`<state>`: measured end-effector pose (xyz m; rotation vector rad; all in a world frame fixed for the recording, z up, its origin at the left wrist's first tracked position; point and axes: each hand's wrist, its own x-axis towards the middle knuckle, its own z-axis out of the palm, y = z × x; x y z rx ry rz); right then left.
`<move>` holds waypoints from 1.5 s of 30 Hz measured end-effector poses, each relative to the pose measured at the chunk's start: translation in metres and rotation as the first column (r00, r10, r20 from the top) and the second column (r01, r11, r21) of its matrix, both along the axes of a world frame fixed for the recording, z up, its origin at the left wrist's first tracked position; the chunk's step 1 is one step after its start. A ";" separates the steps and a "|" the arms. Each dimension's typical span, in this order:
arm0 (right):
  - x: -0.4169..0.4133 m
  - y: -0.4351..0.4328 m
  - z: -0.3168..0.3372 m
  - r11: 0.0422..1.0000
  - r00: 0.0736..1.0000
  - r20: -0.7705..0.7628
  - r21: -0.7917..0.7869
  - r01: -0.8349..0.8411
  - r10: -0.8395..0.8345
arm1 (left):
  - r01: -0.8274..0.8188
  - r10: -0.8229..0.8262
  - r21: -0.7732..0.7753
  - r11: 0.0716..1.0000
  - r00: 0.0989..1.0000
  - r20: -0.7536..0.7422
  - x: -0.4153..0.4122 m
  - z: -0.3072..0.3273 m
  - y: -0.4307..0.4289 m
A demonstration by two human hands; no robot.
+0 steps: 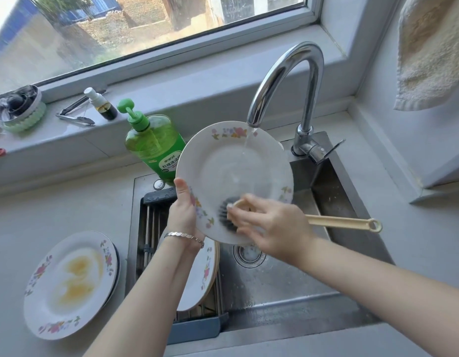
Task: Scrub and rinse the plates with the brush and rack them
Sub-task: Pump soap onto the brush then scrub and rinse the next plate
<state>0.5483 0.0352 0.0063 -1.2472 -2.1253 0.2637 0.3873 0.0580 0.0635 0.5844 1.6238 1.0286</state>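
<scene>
while water runs from the tap [282,81] onto its upper rim, the plate [233,171] stands tilted over the sink [352,202], face toward the person. the left grip [183,212] pinches the plate's left rim, thumb across the front and fingers hidden behind. the right grip [269,228] is curled round the brush [344,222] close to its head and presses the dark bristles on the lower part of the plate's face; blur hides how each finger lies. the brush's long axis runs off to the right, about level. the rack [148,222] sits in the left of the sink, just below the left grip, with at least one racked plate [205,274] leaning in it. racking should therefore fall to the left grip, down and slightly left, once rinsing is done. dirty plates [68,282], the top one smeared yellow, wait stacked on the table [56,207] further left, so the job looks partway through.
</scene>
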 end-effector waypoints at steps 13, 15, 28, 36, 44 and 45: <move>-0.030 -0.024 0.007 0.995 0.992 -0.095 -0.055 -0.083 0.078 | -0.044 0.043 0.029 0.999 0.999 0.027 -0.003 -0.020 0.000; -0.016 -0.030 -0.001 0.991 0.987 -0.090 -0.001 -0.132 0.131 | -0.033 0.033 -0.007 0.999 0.999 0.018 -0.002 -0.016 0.000; 0.099 0.044 -0.035 0.833 0.904 0.095 -0.358 0.422 -0.417 | 0.019 -0.021 -0.022 1.000 0.994 -0.108 0.004 -0.016 0.001; 0.109 0.087 -0.027 0.473 0.350 -0.351 -0.800 0.369 -0.868 | 0.181 -0.202 -0.106 0.978 0.949 -0.242 0.016 -0.016 0.000; 0.088 0.113 -0.009 0.452 0.427 -0.302 -0.835 0.313 -0.852 | 0.296 -0.313 -0.103 0.950 0.884 -0.348 0.020 -0.012 0.000; 0.090 0.108 -0.006 0.447 0.467 -0.271 -0.835 0.322 -0.842 | 0.328 -0.340 -0.097 0.940 0.860 -0.380 0.020 -0.011 -0.001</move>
